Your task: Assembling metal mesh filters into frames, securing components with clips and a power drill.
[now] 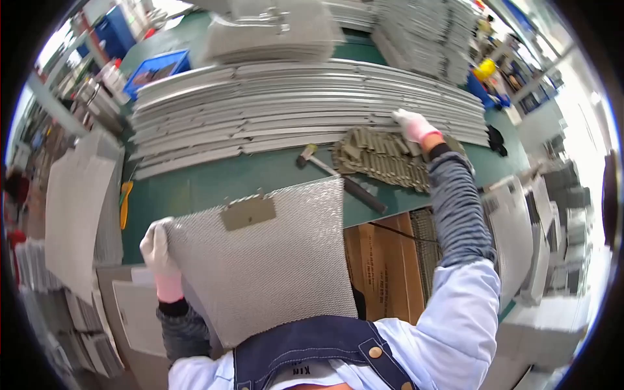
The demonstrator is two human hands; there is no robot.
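Observation:
A square grey metal mesh panel with a small metal plate near its far edge lies tilted over the green table's near edge, against my body. My left hand, in a white glove with a pink cuff, grips the panel's left edge. My right hand, gloved the same way, reaches far forward and rests its fingers on the long grey metal strips stacked across the table. Just below that hand lies a heap of small olive-grey metal clips.
A hammer with a dark handle lies between the panel and the clips. A yellow-handled tool sits at the table's left edge. More mesh panels are piled at the back, a blue crate behind the strips, cardboard below right.

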